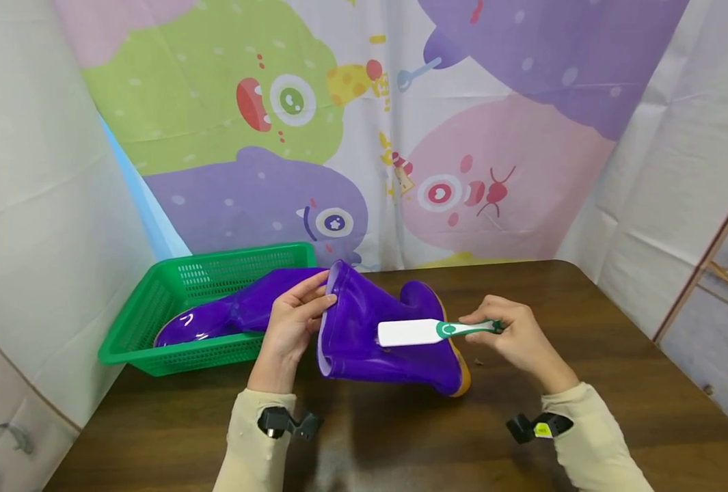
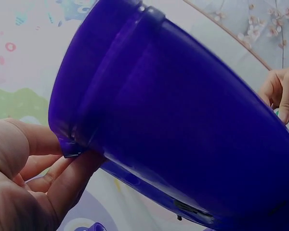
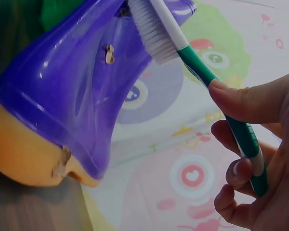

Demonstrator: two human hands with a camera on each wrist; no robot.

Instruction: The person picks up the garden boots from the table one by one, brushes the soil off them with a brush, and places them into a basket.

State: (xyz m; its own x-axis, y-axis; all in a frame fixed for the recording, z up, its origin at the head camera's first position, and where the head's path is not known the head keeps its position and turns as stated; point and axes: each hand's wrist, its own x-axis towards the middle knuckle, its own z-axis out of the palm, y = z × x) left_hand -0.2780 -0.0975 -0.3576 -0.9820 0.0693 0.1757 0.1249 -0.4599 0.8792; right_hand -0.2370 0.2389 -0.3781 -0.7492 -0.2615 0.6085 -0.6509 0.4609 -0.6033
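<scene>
A purple rubber boot (image 1: pixel 376 335) with a tan sole lies on its side on the brown table (image 1: pixel 616 383). My left hand (image 1: pixel 292 321) pinches the rim of the boot's opening (image 2: pixel 72 144). In my right hand (image 1: pixel 514 335) I grip the green handle of a white brush (image 1: pixel 422 331), its bristles (image 3: pixel 151 31) resting on the boot's shaft (image 3: pixel 82 82). A bit of dirt (image 3: pixel 109 54) sticks to the boot near the bristles. A second purple boot (image 1: pixel 228 314) lies in the green basket (image 1: pixel 136 321).
The green mesh basket stands at the table's back left against a white cloth wall. A cartoon-printed curtain (image 1: pixel 364 130) hangs behind the table. Small crumbs (image 1: pixel 477 360) lie on the wood by the boot's sole.
</scene>
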